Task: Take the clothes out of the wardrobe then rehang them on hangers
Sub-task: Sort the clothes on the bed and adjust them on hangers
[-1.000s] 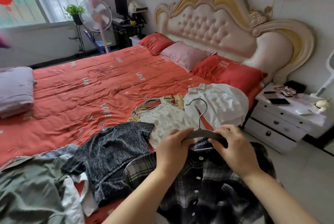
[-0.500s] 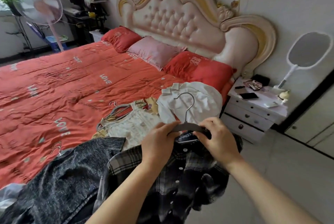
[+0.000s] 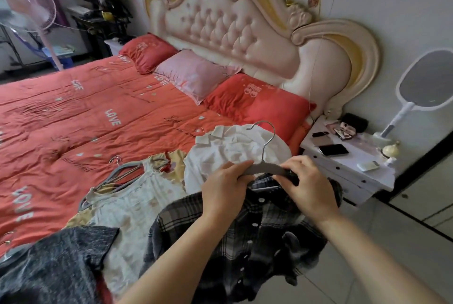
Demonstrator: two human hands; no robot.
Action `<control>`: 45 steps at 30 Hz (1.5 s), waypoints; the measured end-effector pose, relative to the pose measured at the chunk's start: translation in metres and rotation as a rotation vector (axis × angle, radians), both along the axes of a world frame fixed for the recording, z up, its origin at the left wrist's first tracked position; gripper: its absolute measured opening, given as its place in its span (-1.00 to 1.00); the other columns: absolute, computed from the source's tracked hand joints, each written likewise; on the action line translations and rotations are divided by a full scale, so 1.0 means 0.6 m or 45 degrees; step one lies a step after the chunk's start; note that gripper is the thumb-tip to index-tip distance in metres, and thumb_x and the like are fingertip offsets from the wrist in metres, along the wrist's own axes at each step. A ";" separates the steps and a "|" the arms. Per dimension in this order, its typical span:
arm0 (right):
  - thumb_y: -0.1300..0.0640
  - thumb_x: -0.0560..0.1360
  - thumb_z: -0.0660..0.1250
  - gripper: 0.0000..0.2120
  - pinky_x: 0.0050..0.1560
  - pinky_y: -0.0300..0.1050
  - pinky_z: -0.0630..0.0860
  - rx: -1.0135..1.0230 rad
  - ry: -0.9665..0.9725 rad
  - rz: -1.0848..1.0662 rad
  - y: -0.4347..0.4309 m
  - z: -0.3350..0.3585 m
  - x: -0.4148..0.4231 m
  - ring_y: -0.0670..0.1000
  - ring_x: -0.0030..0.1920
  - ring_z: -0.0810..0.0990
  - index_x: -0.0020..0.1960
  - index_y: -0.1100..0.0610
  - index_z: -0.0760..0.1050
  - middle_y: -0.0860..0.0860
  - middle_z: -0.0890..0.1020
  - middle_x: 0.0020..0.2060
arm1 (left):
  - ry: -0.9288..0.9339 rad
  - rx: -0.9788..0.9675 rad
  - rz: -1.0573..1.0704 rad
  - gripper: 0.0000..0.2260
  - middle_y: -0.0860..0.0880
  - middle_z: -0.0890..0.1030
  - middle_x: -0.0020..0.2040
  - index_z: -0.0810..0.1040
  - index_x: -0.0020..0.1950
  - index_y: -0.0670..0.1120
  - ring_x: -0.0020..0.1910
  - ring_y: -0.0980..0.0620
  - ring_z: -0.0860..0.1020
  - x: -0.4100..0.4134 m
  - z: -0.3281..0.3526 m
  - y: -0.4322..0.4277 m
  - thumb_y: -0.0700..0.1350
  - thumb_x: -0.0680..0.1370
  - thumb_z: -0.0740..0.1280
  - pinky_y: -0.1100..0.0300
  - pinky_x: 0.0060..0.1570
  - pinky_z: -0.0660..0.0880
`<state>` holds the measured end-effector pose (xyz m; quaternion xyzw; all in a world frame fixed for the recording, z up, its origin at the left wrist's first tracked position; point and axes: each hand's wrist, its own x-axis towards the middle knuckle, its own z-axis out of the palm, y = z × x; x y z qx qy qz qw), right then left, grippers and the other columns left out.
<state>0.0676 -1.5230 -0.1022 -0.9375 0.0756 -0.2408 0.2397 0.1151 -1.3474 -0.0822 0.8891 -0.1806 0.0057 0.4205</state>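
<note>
Left hand (image 3: 224, 187) and right hand (image 3: 307, 187): both closed on grey hanger (image 3: 263, 169), hook up, plaid shirt (image 3: 245, 237) hanging beneath. Just beyond the grip: white shirt (image 3: 235, 149) on bed (image 3: 85, 117). Left of it: cream top (image 3: 137, 203), dark top (image 3: 54, 262). Right: nightstand (image 3: 353, 171).

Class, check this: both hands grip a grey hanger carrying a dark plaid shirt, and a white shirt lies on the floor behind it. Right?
Not quite. The head view shows the white shirt lying on the bed, not the floor. Both hands, left and right, do grip the grey hanger with the plaid shirt.
</note>
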 end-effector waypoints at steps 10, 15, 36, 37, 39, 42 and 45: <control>0.14 0.33 0.52 -0.79 -0.19 -0.16 0.44 -0.118 -0.032 0.227 -0.194 0.038 0.224 0.07 -0.11 0.57 -0.07 0.15 0.61 0.03 0.56 -0.10 | 0.074 -0.112 0.210 -0.69 0.08 0.57 0.09 0.52 0.27 0.11 0.09 0.08 0.49 0.170 0.007 -0.188 -0.07 0.53 0.33 0.23 0.00 0.40; 0.15 0.34 0.51 -0.81 -0.16 -0.01 0.53 -0.122 0.007 0.323 -0.218 0.027 0.352 0.07 -0.11 0.56 -0.07 0.15 0.61 0.00 0.55 -0.11 | 0.050 -0.110 0.298 -0.69 0.08 0.58 0.11 0.53 0.26 0.10 0.09 0.08 0.48 0.283 -0.014 -0.212 -0.07 0.52 0.35 0.30 -0.09 0.29; 0.18 0.34 0.50 -0.85 -0.18 -0.33 0.30 0.036 0.369 0.678 -0.200 -0.157 0.864 -0.11 -0.17 0.44 -0.10 0.16 0.63 -0.10 0.45 -0.17 | 0.376 -0.080 0.691 -0.67 0.04 0.56 0.07 0.51 0.27 0.15 0.09 0.07 0.49 0.707 -0.191 -0.213 -0.07 0.52 0.34 0.26 -0.05 0.35; 0.18 0.34 0.51 -0.85 -0.18 -0.33 0.30 0.057 0.397 0.698 -0.196 -0.175 0.888 -0.12 -0.17 0.43 -0.11 0.16 0.63 -0.10 0.45 -0.18 | 0.404 -0.061 0.720 -0.67 0.02 0.57 0.06 0.51 0.27 0.14 0.08 0.05 0.50 0.726 -0.204 -0.211 -0.07 0.52 0.34 0.23 -0.03 0.36; 0.18 0.34 0.50 -0.85 -0.16 -0.28 0.34 0.096 0.470 0.737 -0.188 -0.212 0.933 -0.11 -0.16 0.44 -0.11 0.16 0.62 -0.11 0.44 -0.18 | 0.459 -0.010 0.772 -0.67 0.00 0.56 0.04 0.51 0.28 0.11 0.07 0.03 0.50 0.762 -0.232 -0.207 -0.07 0.52 0.34 0.23 -0.05 0.34; 0.17 0.35 0.49 -0.86 -0.14 -0.25 0.36 0.131 0.582 0.788 -0.177 -0.273 0.991 -0.11 -0.15 0.44 -0.11 0.16 0.61 -0.10 0.45 -0.16 | 0.520 0.071 0.816 -0.66 0.03 0.53 0.00 0.49 0.30 0.09 0.06 0.02 0.49 0.811 -0.283 -0.201 -0.06 0.53 0.33 0.23 -0.09 0.31; 0.17 0.36 0.48 -0.89 -0.15 -0.21 0.37 0.130 0.685 0.844 -0.165 -0.335 1.039 -0.09 -0.15 0.46 -0.14 0.14 0.59 -0.08 0.46 -0.17 | 0.556 0.143 0.858 -0.66 -0.02 0.56 0.03 0.49 0.31 0.04 0.08 -0.03 0.49 0.850 -0.337 -0.193 -0.08 0.53 0.33 0.15 -0.03 0.35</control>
